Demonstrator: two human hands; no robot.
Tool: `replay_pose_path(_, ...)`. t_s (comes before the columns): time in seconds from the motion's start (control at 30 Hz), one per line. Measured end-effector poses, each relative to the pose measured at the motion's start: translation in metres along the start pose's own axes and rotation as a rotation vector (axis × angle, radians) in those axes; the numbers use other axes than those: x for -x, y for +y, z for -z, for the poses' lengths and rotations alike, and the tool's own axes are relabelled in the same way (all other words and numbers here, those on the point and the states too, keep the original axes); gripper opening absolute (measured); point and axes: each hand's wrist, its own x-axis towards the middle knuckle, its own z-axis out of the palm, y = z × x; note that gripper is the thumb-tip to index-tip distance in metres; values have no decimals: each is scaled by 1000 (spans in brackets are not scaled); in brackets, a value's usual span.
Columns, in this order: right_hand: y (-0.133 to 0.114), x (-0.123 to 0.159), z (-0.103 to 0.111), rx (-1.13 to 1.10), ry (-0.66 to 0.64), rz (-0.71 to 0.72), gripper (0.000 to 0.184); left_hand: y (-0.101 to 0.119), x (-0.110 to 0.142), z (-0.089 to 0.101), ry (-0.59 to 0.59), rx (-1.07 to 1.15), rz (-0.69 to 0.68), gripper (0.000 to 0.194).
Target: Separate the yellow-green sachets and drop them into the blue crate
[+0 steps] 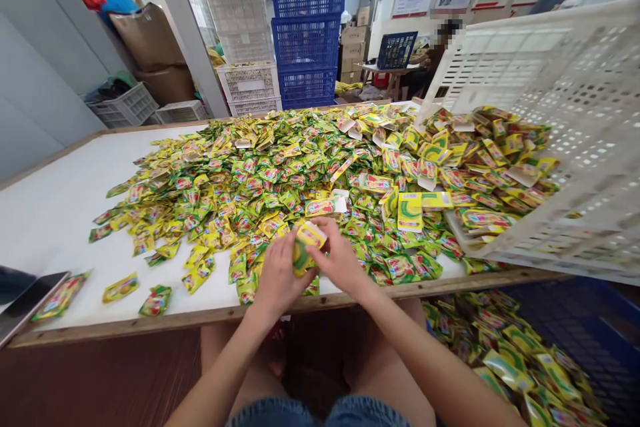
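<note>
Close to the table's front edge, my left hand (280,270) and my right hand (339,257) are both closed around one small yellow-green carton (304,245). Its upper end, with a white flap, faces my right fingers. Whether anything is inside it cannot be seen. Beyond my hands spreads a large heap of small green and yellow packets (260,173). Among them lie several similar flat cartons, one a yellow carton (410,211) right of my hands and another an open-ended carton (326,205) just past my fingers.
A white crate (570,80) lies tipped on its side at right, cartons spilling from it. Below, a blue crate (565,320) holds more cartons. A phone-like dark device (30,300) rests at left. Stacked blue crates (307,40) stand behind; a person sits farther back.
</note>
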Motion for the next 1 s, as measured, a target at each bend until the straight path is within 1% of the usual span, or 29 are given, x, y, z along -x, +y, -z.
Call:
replay_pose_path(0.03,-2,1,-4,-67,-53,8,44,-1,1,0,0,43,51,65)
replay_pose_path(0.07,-2,1,-5,-103,-83,4,42,-4,1,1,23,97,135,60)
replay_pose_path(0.1,1,1,-4,-89,-75,-8,37,-9,3,3,59,155,236,56)
replay_pose_path(0.13,6,1,0,-17,-32,-29,30,-15,5,5,92,215,336,53)
replay_pose_path(0.17,13,0,4,108,30,-61,25,-22,7,8,119,271,419,51)
replay_pose_path(0.2,22,-1,8,263,90,-99,24,-28,10,10,138,322,480,51)
replay_pose_path(0.23,30,-2,9,414,114,-135,26,-32,12,11,146,374,516,50)
replay_pose_path(0.3,46,-2,5,645,79,-165,29,-35,17,12,143,474,535,48)
replay_pose_path(0.37,55,-1,-8,782,24,-145,37,-32,20,11,129,547,513,45)
replay_pose_path(0.43,58,1,-23,834,0,-98,54,-27,22,9,125,571,497,42)
replay_pose_path(0.47,59,2,-29,827,-18,-74,59,-26,22,8,126,569,495,41)
replay_pose_path(0.5,59,4,-33,799,-42,-52,60,-25,23,8,124,565,496,41)
replay_pose_path(0.53,59,5,-35,743,-67,-39,55,-25,24,9,123,565,501,41)
replay_pose_path(0.63,62,7,-28,532,-108,-66,24,-29,28,11,118,601,526,41)
replay_pose_path(0.67,63,6,-24,473,-109,-84,16,-31,29,11,125,614,535,41)
replay_pose_path(0.7,65,5,-19,426,-103,-100,12,-32,29,11,136,624,541,42)
replay_pose_path(0.73,66,3,-14,393,-92,-112,13,-32,30,12,148,632,546,42)
replay_pose_path(0.83,68,-4,3,296,-36,-159,23,-30,30,12,151,672,557,41)
replay_pose_path(1.0,62,-5,38,167,30,-235,32,-23,31,14,93,744,554,39)
